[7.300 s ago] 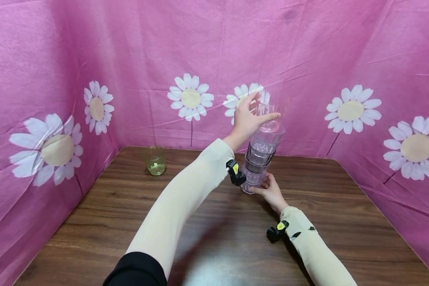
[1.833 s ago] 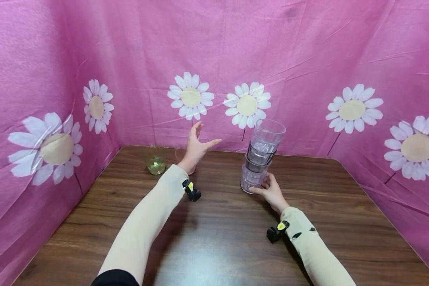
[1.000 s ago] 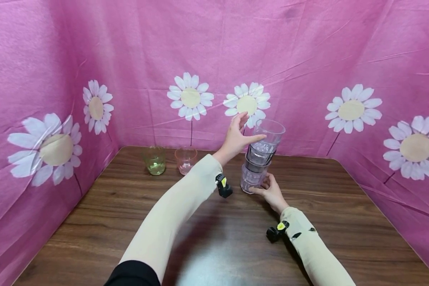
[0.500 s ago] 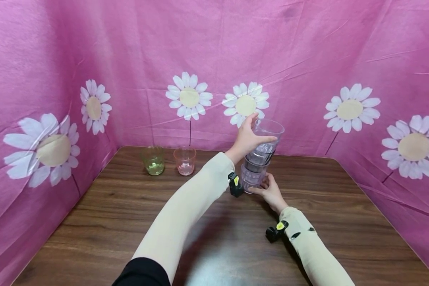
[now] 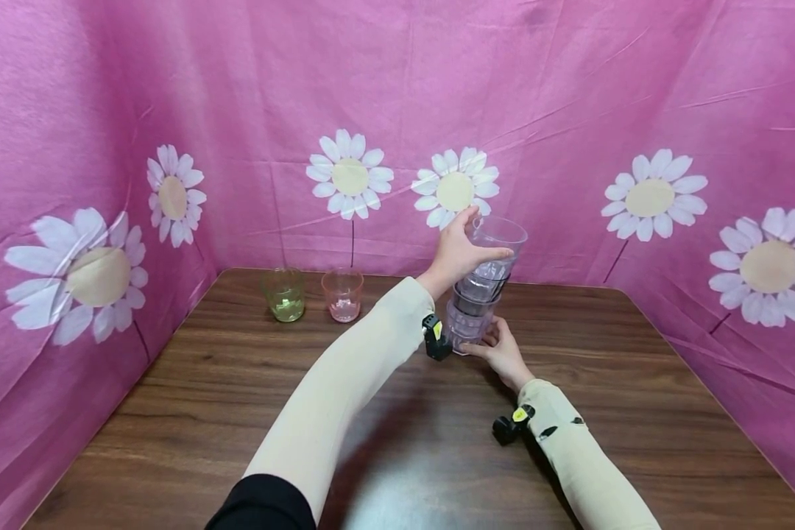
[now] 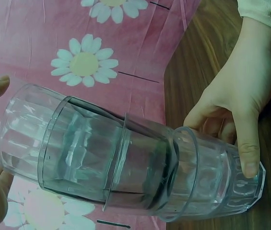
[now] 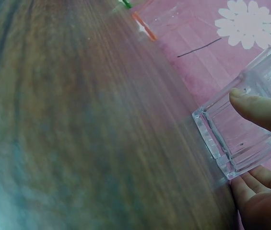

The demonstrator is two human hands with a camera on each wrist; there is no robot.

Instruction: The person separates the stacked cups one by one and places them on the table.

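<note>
In the head view, nested glasses [image 5: 480, 291] stand on the bench [image 5: 192, 397] right of centre. The left hand [image 5: 460, 254] spans their top, its hold impossible to tell; the right hand [image 5: 500, 355] grips their base. A green tumbler [image 5: 285, 300] and pink tumbler [image 5: 343, 300] stand left of centre.

Left wrist: the glasses slant across the lower frame.

Right wrist: their base, gripped, at right.

A tall stack of four see-through cups [image 5: 480, 291] stands with open tops up, each sitting in the one below. The clear cup [image 6: 25, 129] is on top, with the thumb and fingers of the left hand [image 5: 453, 254] spread around it. Just under that hand comes a dark-rimmed cup [image 6: 87, 148], then a grey cup [image 6: 142, 165]. The right hand [image 5: 503, 357] holds the light purple cup [image 5: 467, 324] at the bottom, near its base.
</note>
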